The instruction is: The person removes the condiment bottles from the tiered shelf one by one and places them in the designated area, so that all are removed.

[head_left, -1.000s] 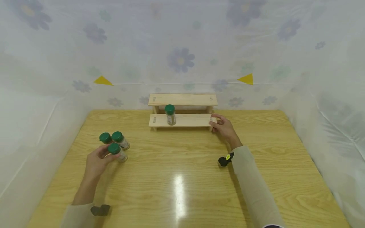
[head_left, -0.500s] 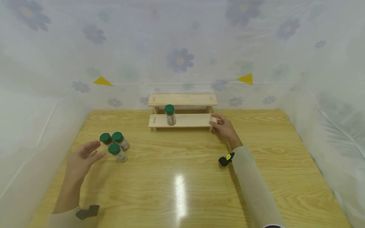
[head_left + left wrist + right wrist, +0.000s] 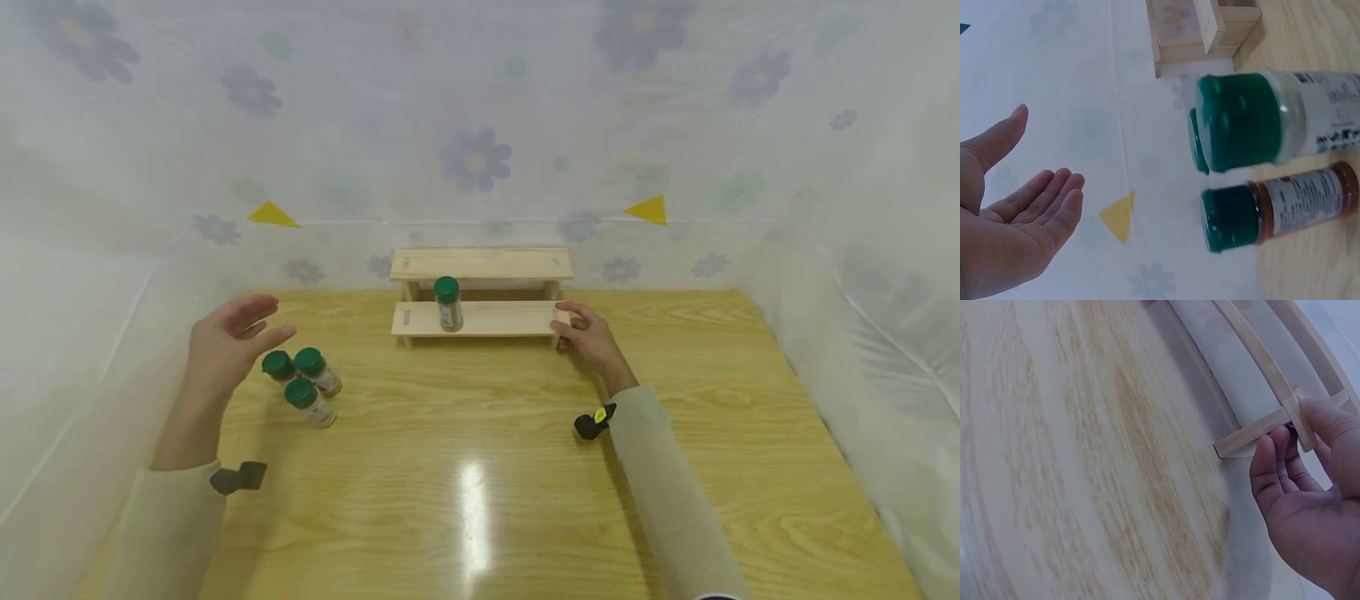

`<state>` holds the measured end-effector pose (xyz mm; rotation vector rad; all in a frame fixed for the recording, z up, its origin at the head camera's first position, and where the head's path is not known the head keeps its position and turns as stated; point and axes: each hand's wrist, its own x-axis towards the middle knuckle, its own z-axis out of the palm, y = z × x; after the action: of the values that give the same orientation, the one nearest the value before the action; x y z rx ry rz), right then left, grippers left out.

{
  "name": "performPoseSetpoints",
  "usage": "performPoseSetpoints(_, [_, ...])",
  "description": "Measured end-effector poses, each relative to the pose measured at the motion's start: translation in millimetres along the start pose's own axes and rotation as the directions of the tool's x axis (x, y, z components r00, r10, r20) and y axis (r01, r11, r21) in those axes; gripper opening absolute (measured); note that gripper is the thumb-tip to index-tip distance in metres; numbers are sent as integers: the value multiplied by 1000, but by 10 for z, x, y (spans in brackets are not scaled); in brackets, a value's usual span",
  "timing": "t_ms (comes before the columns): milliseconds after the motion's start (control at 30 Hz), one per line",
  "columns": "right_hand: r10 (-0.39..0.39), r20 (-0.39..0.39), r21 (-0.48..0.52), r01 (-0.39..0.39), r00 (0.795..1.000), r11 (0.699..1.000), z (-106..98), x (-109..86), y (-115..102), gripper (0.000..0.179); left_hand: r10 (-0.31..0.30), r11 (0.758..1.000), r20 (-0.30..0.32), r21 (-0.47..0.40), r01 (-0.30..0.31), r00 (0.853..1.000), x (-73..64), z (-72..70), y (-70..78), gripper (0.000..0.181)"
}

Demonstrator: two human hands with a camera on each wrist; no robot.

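Observation:
A two-tier wooden shelf (image 3: 510, 318) stands at the back of the table, with one green-capped spice jar (image 3: 449, 305) upright on its lower step. My right hand (image 3: 588, 337) pinches the right end of that lower step; in the right wrist view the thumb lies over the board (image 3: 1294, 415) and the fingers are curled beneath it. At the left, three more green-capped spice jars (image 3: 311, 402) stand close together. My left hand (image 3: 225, 346) is raised above and left of them, fingers apart and holding nothing. The left wrist view shows a brown-filled jar (image 3: 1300, 209) beside a pale one (image 3: 1322, 115).
The wood-grain table (image 3: 480, 467) is enclosed by a white flowered sheet (image 3: 480, 100) at the back and sides. Two yellow triangles (image 3: 647, 210) mark the back sheet. The shelf's upper step (image 3: 480, 263) is behind the lower one.
My left hand has let go of the front jar of the group, drawn back to the left, then moved up and away toward the back. The right hand has kept its hold on the shelf.

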<state>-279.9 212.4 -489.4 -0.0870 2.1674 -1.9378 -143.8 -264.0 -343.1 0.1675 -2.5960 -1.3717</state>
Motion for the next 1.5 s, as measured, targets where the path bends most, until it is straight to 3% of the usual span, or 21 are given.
performPoseSetpoints(100, [7, 0, 2, -7, 1000, 1000, 7, 8, -1, 55, 9, 1000, 55, 5, -9, 998, 127, 122, 133, 62])
performPoseSetpoints(267, [10, -4, -15, -10, 1000, 1000, 7, 16, -1, 54, 37, 997, 123, -72, -29, 992, 309, 419, 377, 62])
performPoseSetpoints(533, [24, 9, 21, -24, 1000, 999, 19, -54, -111, 54, 47, 989, 268, -146, -8, 962, 467, 1006, 597, 63])
performPoseSetpoints(700, [38, 22, 38, -39, 999, 999, 41, -121, -223, 53, 22, 988, 269, -155, 20, 963, 513, 1360, 634, 62])
performPoseSetpoints(867, [39, 20, 46, -40, 999, 998, 35, -99, -194, 53, 14, 993, 256, -114, 15, 967, 528, 1648, 621, 63])
performPoseSetpoints(1000, [22, 6, 28, -23, 1000, 999, 13, -43, -88, 55, 3, 995, 226, -93, 18, 974, 540, 1787, 598, 61])
performPoseSetpoints(1233, [-14, -12, 1, 14, 1000, 1000, -6, 10, 27, 54, -40, 976, 248, -199, 91, 968, 596, 1925, 538, 52])
performPoseSetpoints(1367, [6, -1, 22, -6, 1000, 1000, 5, -3, -6, 53, -65, 964, 251, -234, 126, 966, 612, 1971, 483, 47])
performPoseSetpoints(1500, [14, 8, 30, -14, 1000, 999, 21, -67, -118, 52, -58, 963, 241, -241, 118, 969, 621, 1994, 450, 44])
